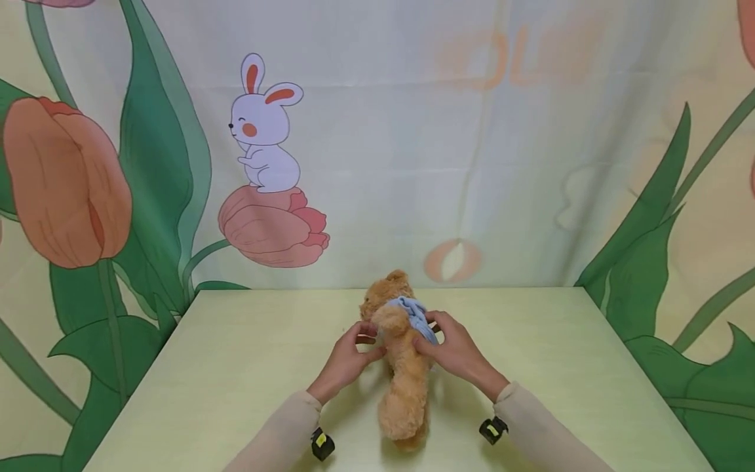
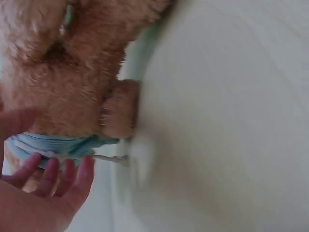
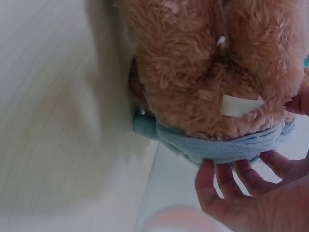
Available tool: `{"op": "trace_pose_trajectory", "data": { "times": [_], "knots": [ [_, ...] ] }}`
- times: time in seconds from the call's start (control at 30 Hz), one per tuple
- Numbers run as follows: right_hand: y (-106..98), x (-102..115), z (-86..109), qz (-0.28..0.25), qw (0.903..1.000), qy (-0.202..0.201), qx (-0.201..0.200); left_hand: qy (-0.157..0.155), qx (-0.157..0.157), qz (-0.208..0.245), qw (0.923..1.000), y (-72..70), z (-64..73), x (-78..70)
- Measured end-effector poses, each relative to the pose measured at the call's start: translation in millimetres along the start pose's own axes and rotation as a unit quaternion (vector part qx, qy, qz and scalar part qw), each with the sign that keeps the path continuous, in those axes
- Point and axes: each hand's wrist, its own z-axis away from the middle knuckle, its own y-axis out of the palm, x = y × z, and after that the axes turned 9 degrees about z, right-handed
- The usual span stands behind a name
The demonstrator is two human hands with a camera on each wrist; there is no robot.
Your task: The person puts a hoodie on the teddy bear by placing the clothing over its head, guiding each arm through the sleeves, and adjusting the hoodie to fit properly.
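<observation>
A brown plush teddy bear (image 1: 407, 393) lies on the table with its head toward the back and its legs toward me. A light blue toy garment (image 1: 417, 316) is bunched round its upper body. My left hand (image 1: 350, 357) holds the garment at the bear's front; in the left wrist view its fingertips (image 2: 84, 169) lie on the blue cloth beside a pale cord (image 2: 108, 158). On the back side, my right hand (image 1: 460, 351) grips the garment's edge, fingers curled at the cloth and thumb against the fur. A white tag (image 3: 239, 105) shows on the bear's fur.
The pale yellow-green table (image 1: 248, 367) extends to both sides of the bear. Behind it hangs a cloth backdrop (image 1: 383, 164) printed with tulips and a white rabbit. A small black device (image 1: 322, 444) sits by each wrist.
</observation>
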Motion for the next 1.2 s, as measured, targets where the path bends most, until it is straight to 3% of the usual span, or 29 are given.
{"op": "trace_pose_trajectory", "data": {
  "times": [0.07,0.2,0.37,0.43,0.5,0.6,0.67,0.77,0.97,1.2],
  "knots": [
    [0,0,-0.9,0.001,1.0000,0.002,-0.001,0.004,0.010,-0.001,0.9999,2.3,-0.7,6.2],
    [1,-3,-2.9,-0.037,0.9988,0.027,0.017,0.045,0.016,0.008,0.9988,7.8,-1.6,10.1],
    [11,-16,-1.7,-0.139,0.9843,0.075,0.078,0.066,0.021,-0.029,0.9972,10.0,-0.3,3.8],
    [15,-21,-0.1,-0.152,0.9803,0.088,0.090,0.067,0.035,-0.057,0.9955,10.1,-0.2,3.0],
    [17,-24,1.1,-0.110,0.9876,0.085,0.073,0.072,0.049,-0.091,0.9921,9.7,-0.4,3.0],
    [16,-25,1.6,0.011,0.9977,0.065,0.019,0.085,0.059,-0.123,0.9870,7.8,-0.3,3.3],
    [13,-25,0.8,0.095,0.9940,0.049,-0.024,0.089,0.060,-0.129,0.9858,5.4,-0.2,3.9],
    [9,-26,-0.5,0.154,0.9851,0.030,-0.071,0.074,0.063,-0.133,0.9864,0.4,-0.2,6.9],
    [6,-27,-2.1,0.159,0.9811,-0.010,-0.110,0.045,0.068,-0.156,0.9844,-8.1,-2.7,19.1],
    [5,-23,-2.5,0.134,0.9820,-0.040,-0.127,0.053,0.044,-0.137,0.9882,-6.6,-2.5,21.7]
  ]
}}
